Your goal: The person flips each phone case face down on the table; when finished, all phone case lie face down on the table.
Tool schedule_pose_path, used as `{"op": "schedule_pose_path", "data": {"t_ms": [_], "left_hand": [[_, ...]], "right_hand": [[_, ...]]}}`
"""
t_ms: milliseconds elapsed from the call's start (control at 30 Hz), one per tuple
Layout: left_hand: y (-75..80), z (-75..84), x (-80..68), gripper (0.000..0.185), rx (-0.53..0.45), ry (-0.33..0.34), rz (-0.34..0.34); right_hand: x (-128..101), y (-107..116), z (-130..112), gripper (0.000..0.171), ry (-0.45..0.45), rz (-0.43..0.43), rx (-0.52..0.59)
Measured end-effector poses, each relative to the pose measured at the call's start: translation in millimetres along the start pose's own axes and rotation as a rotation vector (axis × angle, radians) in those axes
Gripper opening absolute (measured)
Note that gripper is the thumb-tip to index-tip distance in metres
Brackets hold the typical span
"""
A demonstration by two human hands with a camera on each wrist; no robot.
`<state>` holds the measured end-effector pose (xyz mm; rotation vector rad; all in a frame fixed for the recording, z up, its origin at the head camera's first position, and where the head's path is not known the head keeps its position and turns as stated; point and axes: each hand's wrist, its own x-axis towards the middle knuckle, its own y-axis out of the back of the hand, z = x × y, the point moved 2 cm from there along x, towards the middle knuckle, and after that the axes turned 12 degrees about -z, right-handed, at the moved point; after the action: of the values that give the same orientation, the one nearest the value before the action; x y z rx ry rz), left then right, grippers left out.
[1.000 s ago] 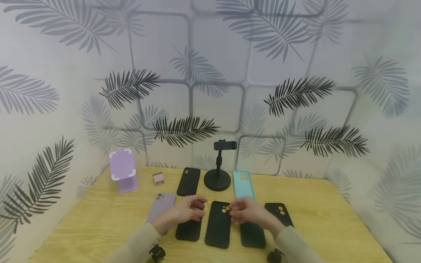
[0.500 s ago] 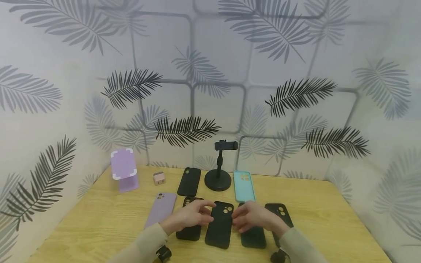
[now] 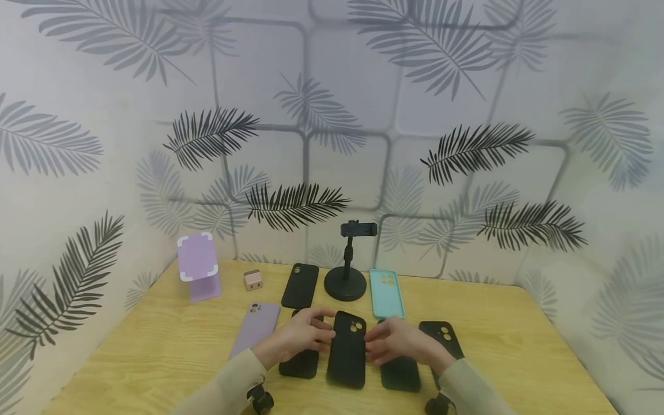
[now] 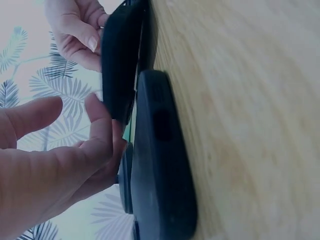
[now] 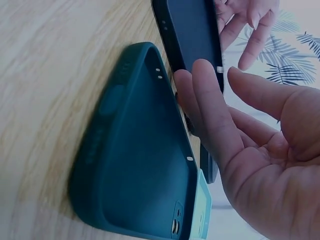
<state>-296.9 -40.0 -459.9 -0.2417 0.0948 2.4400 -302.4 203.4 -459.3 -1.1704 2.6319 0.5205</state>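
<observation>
I hold the black phone case [image 3: 347,354] between both hands at the middle of the wooden counter [image 3: 155,357], straight in front of the black phone stand [image 3: 346,271]. My left hand [image 3: 299,340] has its grip on the case's left edge, fingertips curled against it, and my right hand [image 3: 396,343] has its grip on the right edge, fingers bent in toward the side. In the left wrist view the case [image 4: 120,65] is raised off the wood on its long edge, pinched between my left fingers [image 4: 102,125] and the right hand's fingers [image 4: 80,35]. Just left of the stand's line, under my left hand, a second black case [image 3: 300,362] lies flat on the counter; its rounded end fills the left wrist view [image 4: 160,165]. On the other side, under my right hand, a dark green case [image 3: 399,372] lies with its hollow side up, shown plainly from the right wrist [image 5: 145,150]. Right of that is a black case with two camera rings [image 3: 441,337]. Nearer the stand, a teal case [image 3: 386,293] sits just right of its base and a black case [image 3: 300,285] just left. A lilac case [image 3: 255,328], a small pink charger [image 3: 253,279] and a lilac tablet stand [image 3: 198,274] lie farther to the stand's left.
</observation>
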Motion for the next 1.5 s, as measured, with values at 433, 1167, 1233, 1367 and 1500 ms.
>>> {"op": "schedule_pose_path", "data": {"t_ms": [433, 1167, 1233, 1367, 1500], "left_hand": [[-2.9, 0.2, 4.3, 0.067, -0.122, -0.027, 0.021], [-23.1, 1.8, 12.9, 0.062, -0.137, -0.028, -0.089], [-24.8, 1.3, 13.7, 0.061, -0.125, -0.023, -0.094], [-26.2, 0.3, 14.8, 0.060, -0.108, -0.023, -0.093], [-26.0, -0.3, 16.3, 0.062, -0.087, -0.009, -0.089]], "right_hand": [[7, -6, 0, 0.039, 0.061, -0.048, 0.049], [13, -17, 3, 0.057, 0.103, -0.100, 0.145], [12, -17, 3, 0.057, 0.113, -0.113, 0.151], [12, -15, 5, 0.056, 0.130, -0.124, 0.149], [11, -14, 6, 0.055, 0.153, -0.121, 0.146]]}}
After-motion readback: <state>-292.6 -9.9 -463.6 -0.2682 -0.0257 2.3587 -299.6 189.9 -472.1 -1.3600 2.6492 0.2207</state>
